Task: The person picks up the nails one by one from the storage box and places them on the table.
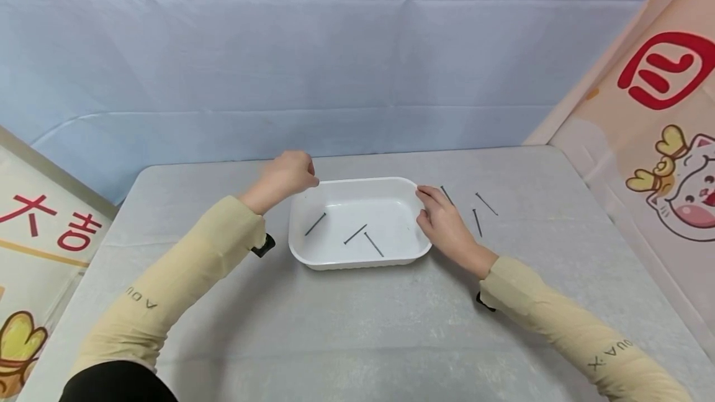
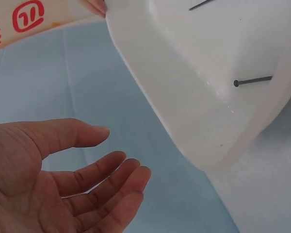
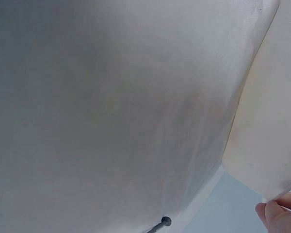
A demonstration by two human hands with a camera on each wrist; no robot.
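Note:
My left hand [image 1: 287,172] is beside the back left corner of a white plastic tray [image 1: 360,260]. In the left wrist view, the left hand [image 2: 82,179] has loosely bent fingers, the thumb apart from them, and nothing between; a gap shows between it and the tray [image 2: 155,87]. The right hand [image 1: 447,225] grips the tray's right rim toward the back. Its fingers [image 3: 279,213] are at the tray's corner in the right wrist view. Inside the tray lie a left nail [image 1: 315,224], a middle nail [image 1: 355,234] and a right nail [image 1: 373,244].
Right of the tray, three more nails lie on the grey-covered table [image 1: 357,334]: one nail [image 1: 447,195] near the right fingers, another nail [image 1: 486,203] farther right and a third nail [image 1: 477,223] nearer. A pale blue cloth [image 1: 335,67] hangs behind, with printed panels at both sides.

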